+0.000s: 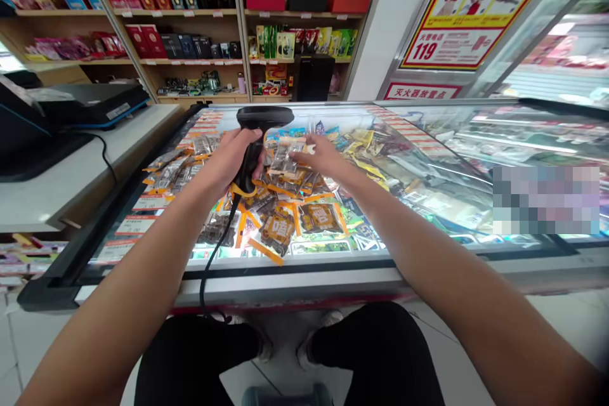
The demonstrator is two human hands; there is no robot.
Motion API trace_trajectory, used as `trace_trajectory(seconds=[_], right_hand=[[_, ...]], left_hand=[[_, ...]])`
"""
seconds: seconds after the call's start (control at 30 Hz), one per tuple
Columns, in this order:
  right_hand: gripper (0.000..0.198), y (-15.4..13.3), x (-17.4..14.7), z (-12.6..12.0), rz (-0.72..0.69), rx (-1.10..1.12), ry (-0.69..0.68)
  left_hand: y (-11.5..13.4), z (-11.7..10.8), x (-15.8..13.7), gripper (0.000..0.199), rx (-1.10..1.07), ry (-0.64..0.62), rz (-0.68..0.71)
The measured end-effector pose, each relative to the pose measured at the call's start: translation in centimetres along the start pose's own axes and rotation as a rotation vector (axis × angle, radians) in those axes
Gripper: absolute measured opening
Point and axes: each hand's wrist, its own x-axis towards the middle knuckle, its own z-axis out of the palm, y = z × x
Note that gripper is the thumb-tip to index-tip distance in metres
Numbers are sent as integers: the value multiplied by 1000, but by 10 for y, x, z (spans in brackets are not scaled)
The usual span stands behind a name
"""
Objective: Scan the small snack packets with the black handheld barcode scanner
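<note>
Wrapped round the handle of a black and yellow barcode scanner (252, 146) is my left hand (238, 155). The scanner's head points away from me, and its black cord (219, 244) hangs down over the freezer's front edge. My right hand (320, 157) pinches a clear snack packet (284, 157) just right of the scanner. Below both hands, a pile of orange-edged snack packets (278, 228) lies on the glass top of a chest freezer (304, 273). More clear packets with orange edges (178, 171) lie to the left.
At the left, a counter (95, 165) carries a black machine (90, 101). Shelves (178, 13) with bottles and boxes stand behind. Yellow bags (366, 152) show at the freezer's right side. A sign (451, 38) hangs at the right. A blue-grey stool (288, 395) stands near my feet.
</note>
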Motion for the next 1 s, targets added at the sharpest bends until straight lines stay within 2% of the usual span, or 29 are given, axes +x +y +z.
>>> trace_trajectory(seconds=[0.2, 0.37, 0.6, 1.0], right_hand=[[43, -5, 7, -20, -1, 347, 31], [42, -6, 10, -29, -12, 367, 162], [43, 5, 18, -33, -4, 447, 211], [32, 8, 22, -36, -16, 498, 222]], left_hand=[[-7, 8, -3, 33, 25, -40, -17], [-8, 11, -8, 40, 95, -151, -40], [-9, 15, -17, 45, 243, -340, -55], [-7, 11, -15, 45, 289, -380, -4]])
